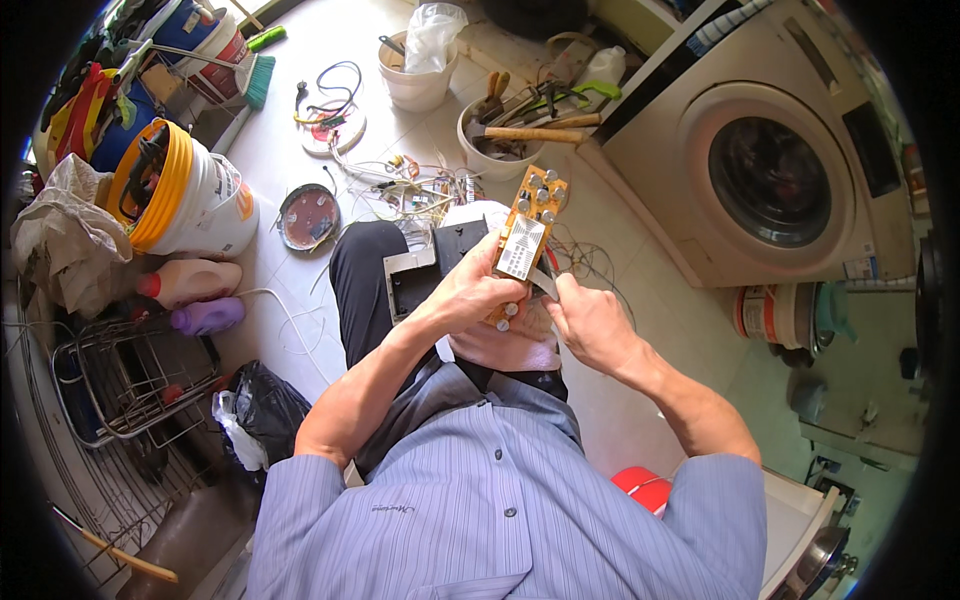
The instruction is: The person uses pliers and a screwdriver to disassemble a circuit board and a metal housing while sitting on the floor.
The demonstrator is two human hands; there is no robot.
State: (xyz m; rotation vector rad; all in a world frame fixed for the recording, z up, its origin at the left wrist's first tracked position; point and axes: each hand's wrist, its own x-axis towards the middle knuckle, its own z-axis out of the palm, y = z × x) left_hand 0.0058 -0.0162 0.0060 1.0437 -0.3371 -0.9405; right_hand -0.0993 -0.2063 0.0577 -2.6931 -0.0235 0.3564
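My left hand (pixel 478 285) is closed around an orange circuit board (pixel 541 206). The board is tilted over my lap, with several round capacitors and a pale heat sink or label on it. My right hand (pixel 594 322) grips a flat metal tool (pixel 545 283) against the board's right edge; its exact kind is partly hidden by my fingers. A black and grey plastic casing (pixel 408 272) rests on my left thigh, beside my left wrist. Beneath the hands, a pale pinkish cloth (pixel 515 350) covers part of my lap.
Ahead on the tiled floor lie tangled wires and electronic parts (pixel 425 190) and a round brown-faced piece (pixel 308 217). A white bucket of hand tools (pixel 492 155) stands behind them. A washing machine (pixel 690 215) is at right; a yellow-rimmed bucket (pixel 215 205) and wire rack (pixel 130 385) at left.
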